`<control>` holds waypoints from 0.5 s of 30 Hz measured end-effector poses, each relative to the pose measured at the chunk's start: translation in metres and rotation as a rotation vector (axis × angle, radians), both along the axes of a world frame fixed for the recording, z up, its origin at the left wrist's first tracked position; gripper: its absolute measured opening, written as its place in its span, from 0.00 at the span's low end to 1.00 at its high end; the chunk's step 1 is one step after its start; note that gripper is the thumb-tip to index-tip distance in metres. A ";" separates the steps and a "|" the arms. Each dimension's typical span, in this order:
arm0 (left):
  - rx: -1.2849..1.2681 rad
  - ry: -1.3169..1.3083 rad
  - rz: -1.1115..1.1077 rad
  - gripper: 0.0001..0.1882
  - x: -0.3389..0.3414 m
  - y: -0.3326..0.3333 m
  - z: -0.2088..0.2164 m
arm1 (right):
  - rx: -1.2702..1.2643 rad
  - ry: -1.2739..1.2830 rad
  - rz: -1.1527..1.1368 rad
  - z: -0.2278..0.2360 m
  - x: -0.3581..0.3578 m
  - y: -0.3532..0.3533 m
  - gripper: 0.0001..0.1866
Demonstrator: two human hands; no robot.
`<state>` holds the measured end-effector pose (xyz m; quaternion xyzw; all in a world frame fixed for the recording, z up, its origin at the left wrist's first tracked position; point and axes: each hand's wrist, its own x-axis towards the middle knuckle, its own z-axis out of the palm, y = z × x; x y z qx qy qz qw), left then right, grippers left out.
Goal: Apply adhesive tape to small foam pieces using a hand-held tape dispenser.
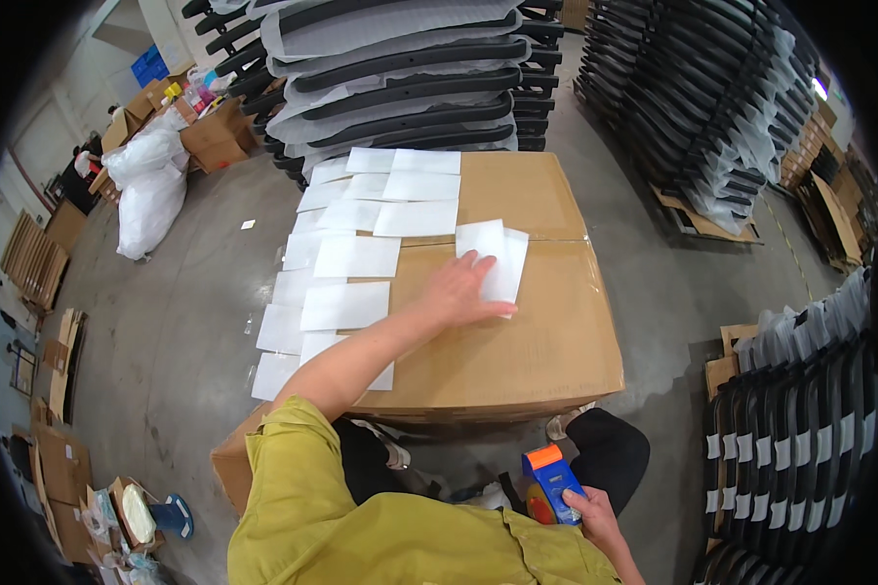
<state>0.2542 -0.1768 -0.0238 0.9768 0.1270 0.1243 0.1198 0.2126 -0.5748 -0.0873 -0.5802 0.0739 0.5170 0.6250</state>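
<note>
My left hand reaches across a large brown cardboard box, its thumb and fingers spread over two overlapping white sheets that look like thin foam. Left of it, several more white sheets lie in overlapping rows along the box's left side and far edge. Low on the right, near my knee, my right hand is wrapped round a blue tape dispenser with an orange top edge. The undersides of the left fingertips are hidden.
Beyond the box rises a stack of black curved parts with white wrapping between them. More such stacks stand at far right and near right. A white plastic bag and open cartons sit at far left.
</note>
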 end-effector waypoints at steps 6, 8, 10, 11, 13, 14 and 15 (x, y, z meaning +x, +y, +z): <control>-0.122 0.050 -0.030 0.24 -0.004 -0.032 0.004 | 0.000 -0.070 0.028 0.004 -0.014 -0.011 0.17; 0.063 -0.075 0.007 0.22 -0.002 -0.032 -0.005 | -0.015 -0.143 0.063 0.001 -0.016 -0.016 0.17; 0.350 -0.275 0.030 0.22 -0.006 -0.033 -0.001 | -0.046 -0.265 0.111 0.008 -0.015 -0.015 0.15; 0.452 -0.345 0.007 0.22 -0.018 -0.038 0.019 | -0.037 -0.301 0.121 0.014 -0.014 -0.014 0.15; 0.533 -0.395 -0.049 0.22 -0.045 -0.061 0.058 | 0.120 -0.298 0.092 0.041 -0.011 -0.008 0.17; 0.526 -0.384 -0.062 0.22 -0.059 -0.075 0.066 | 0.103 -0.330 0.067 0.021 -0.011 -0.021 0.19; 0.533 -0.371 -0.067 0.22 -0.075 -0.087 0.065 | 0.152 -0.343 0.047 0.029 -0.008 -0.020 0.20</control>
